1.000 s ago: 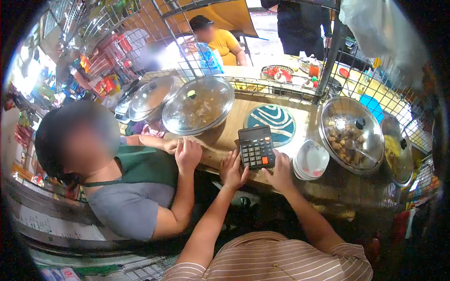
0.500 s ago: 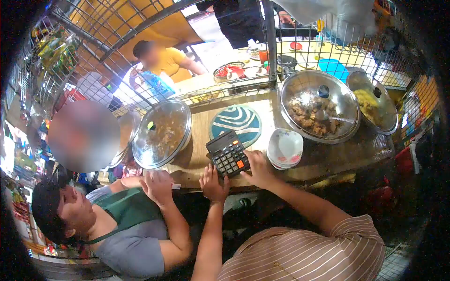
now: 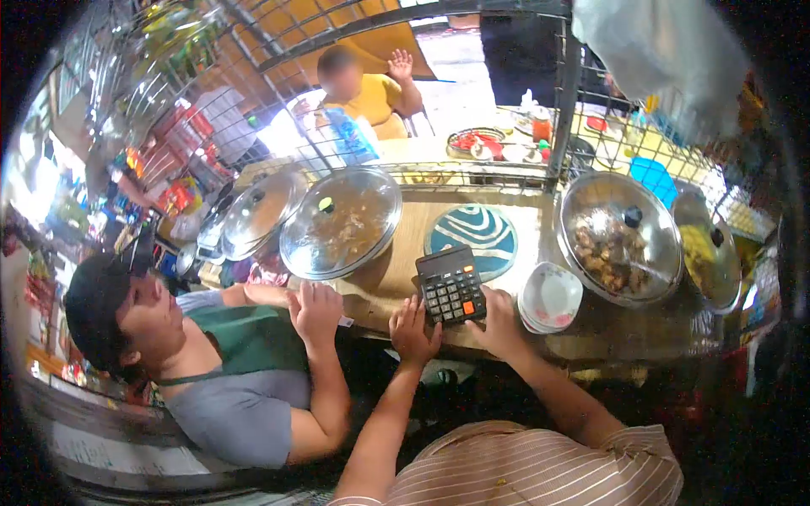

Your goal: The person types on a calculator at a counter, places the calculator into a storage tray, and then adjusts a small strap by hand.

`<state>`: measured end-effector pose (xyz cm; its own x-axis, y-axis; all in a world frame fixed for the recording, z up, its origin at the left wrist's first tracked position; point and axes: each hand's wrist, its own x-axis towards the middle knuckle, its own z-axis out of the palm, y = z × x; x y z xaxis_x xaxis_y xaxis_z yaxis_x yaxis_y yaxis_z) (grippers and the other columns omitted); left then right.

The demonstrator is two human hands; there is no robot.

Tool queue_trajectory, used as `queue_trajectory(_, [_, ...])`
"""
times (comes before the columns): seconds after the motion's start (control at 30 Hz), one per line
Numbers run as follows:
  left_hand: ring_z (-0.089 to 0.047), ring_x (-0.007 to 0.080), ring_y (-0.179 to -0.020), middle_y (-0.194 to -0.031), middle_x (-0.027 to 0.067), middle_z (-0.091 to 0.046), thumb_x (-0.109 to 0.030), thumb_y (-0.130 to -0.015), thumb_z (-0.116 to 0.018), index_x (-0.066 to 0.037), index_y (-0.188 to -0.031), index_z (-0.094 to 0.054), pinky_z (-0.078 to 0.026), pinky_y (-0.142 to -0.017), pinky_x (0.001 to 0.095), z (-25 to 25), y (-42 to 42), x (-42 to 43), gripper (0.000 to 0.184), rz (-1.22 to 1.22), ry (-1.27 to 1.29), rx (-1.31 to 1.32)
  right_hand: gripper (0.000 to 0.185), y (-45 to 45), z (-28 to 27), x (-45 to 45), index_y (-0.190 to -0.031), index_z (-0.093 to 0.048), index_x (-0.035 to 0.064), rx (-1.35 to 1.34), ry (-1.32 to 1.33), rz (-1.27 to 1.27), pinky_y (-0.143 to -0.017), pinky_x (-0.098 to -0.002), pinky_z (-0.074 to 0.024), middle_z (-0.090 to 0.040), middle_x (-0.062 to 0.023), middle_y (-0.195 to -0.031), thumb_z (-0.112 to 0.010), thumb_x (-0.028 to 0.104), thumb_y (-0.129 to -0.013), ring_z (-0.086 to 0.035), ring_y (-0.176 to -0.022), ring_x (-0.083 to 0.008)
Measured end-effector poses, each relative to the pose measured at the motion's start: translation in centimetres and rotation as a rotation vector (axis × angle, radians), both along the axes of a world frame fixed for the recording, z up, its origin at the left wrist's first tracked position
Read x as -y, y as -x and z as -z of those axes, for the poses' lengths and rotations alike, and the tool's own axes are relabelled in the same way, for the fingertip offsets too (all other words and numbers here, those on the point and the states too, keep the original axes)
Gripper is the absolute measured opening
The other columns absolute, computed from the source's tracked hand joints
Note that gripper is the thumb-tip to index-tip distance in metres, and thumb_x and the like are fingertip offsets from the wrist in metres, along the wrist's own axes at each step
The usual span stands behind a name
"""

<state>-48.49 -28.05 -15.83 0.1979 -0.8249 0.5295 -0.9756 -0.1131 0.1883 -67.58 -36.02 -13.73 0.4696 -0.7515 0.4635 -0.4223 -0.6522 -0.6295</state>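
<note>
A dark calculator [image 3: 451, 287] with grey keys and one orange key sits at the counter's front edge, overlapping a round teal-and-white mat [image 3: 485, 236]. My left hand [image 3: 413, 333] lies by its lower left corner, fingers stretched out and thumb near the bottom edge. At its right side, my right hand [image 3: 499, 329] has its fingers bent against the edge and the thumb at the lower corner. Just right of that hand is a stack of white floral bowls [image 3: 550, 297].
Glass-lidded food pans [image 3: 342, 223] stand to the left, with another lidded pan [image 3: 620, 240] to the right. Wire mesh [image 3: 567, 101] rises behind the wooden counter [image 3: 380, 295]. A co-worker in a green apron [image 3: 249, 341] is close on my left; a person in yellow [image 3: 371, 105] sits beyond the mesh.
The view has swung left, so the counter sits further right in it. Both my hands stay at the calculator. The person in yellow has raised a hand.
</note>
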Motion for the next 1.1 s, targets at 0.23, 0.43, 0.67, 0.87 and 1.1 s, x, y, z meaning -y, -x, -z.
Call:
queue_trajectory(0.23, [-0.043,0.0285,-0.126,-0.137,0.0119,-0.046,-0.041,-0.078,-0.058,-0.007,-0.124,-0.054,-0.031,-0.101,0.0465,1.6,-0.1,-0.2,0.057,-0.025,-0.037,0.001,0.086,0.0,2.1,0.4,-0.139,-0.027,0.0012,-0.012,-0.021,-0.013,-0.101,-0.0507,-0.0261,-0.044,-0.0231,-0.126,-0.073,0.022,-0.07,-0.038,-0.114,-0.0402])
queue_trajectory(0.43, [-0.043,0.029,-0.125,-0.134,0.0125,-0.047,-0.035,-0.076,-0.064,-0.006,-0.123,-0.054,-0.029,-0.102,0.0483,0.7,0.0,-0.2,0.056,0.016,0.0,-0.094,0.087,-0.9,-8.3,-1.1,-0.145,-0.014,0.0023,0.04,-0.126,0.035,-0.084,-0.0426,-0.0431,-0.054,-0.0219,-0.108,-0.067,0.012,-0.076,-0.052,-0.098,-0.0352])
queue_trajectory(0.67, [-0.044,0.0299,-0.125,-0.134,0.0132,-0.048,-0.036,-0.076,-0.062,-0.007,-0.118,-0.056,-0.028,-0.102,0.0511,1.4,-0.3,-0.1,0.052,-0.007,-0.014,-0.045,0.029,-0.9,-7.5,-0.6,-0.108,-0.061,0.0058,-0.033,-0.009,-0.026,-0.075,-0.0404,-0.046,-0.058,-0.0113,-0.089,-0.061,0.009,-0.079,-0.055,-0.084,-0.0302])
queue_trajectory(0.87, [-0.045,0.0285,-0.125,-0.133,0.0123,-0.05,-0.037,-0.077,-0.058,-0.007,-0.118,-0.056,-0.033,-0.099,0.0496,2.0,-0.4,0.0,0.051,0.032,0.07,-0.059,0.017,-0.4,-4.6,-0.3,-0.094,-0.066,0.011,-0.151,0.111,-0.02,-0.067,-0.0415,-0.0417,-0.052,-0.0089,-0.082,-0.062,0.011,-0.077,-0.05,-0.079,-0.0291])
queue_trajectory(1.1, [-0.049,0.0266,-0.122,-0.133,0.0091,-0.051,-0.034,-0.079,-0.057,-0.011,-0.129,-0.05,-0.036,-0.098,0.0433,2.4,0.0,-0.1,0.055,0.062,0.13,-0.267,0.023,-0.4,-3.2,-0.3,-0.095,-0.065,0.0127,-0.22,0.144,0.021,-0.071,-0.0416,-0.0409,-0.048,-0.0086,-0.09,-0.06,0.007,-0.073,-0.047,-0.087,-0.03])
